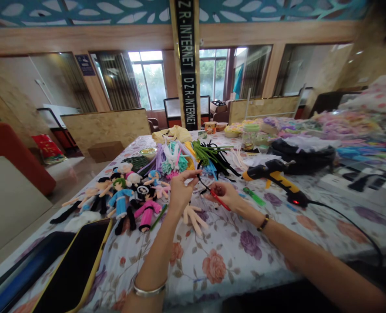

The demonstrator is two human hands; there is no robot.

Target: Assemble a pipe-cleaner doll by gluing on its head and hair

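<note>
My left hand is raised over the table, thumb and fingertips pinched on one end of a thin black strip. The strip looks like a chenille stem, but its edges are blurred. My right hand is closed around a slim red-handled tool, whose exact kind I cannot make out. Its tip points at the black strip between my hands. Under them lie several pale peach chenille stems. Small fuzzy dolls lie in a pile left of my left hand.
A black-and-yellow glue gun with a red light lies to the right, its cable trailing off the edge. Bundles of coloured chenille stems stand behind my hands. Two phones, one yellow-edged phone, are front left. Green clippers lie right.
</note>
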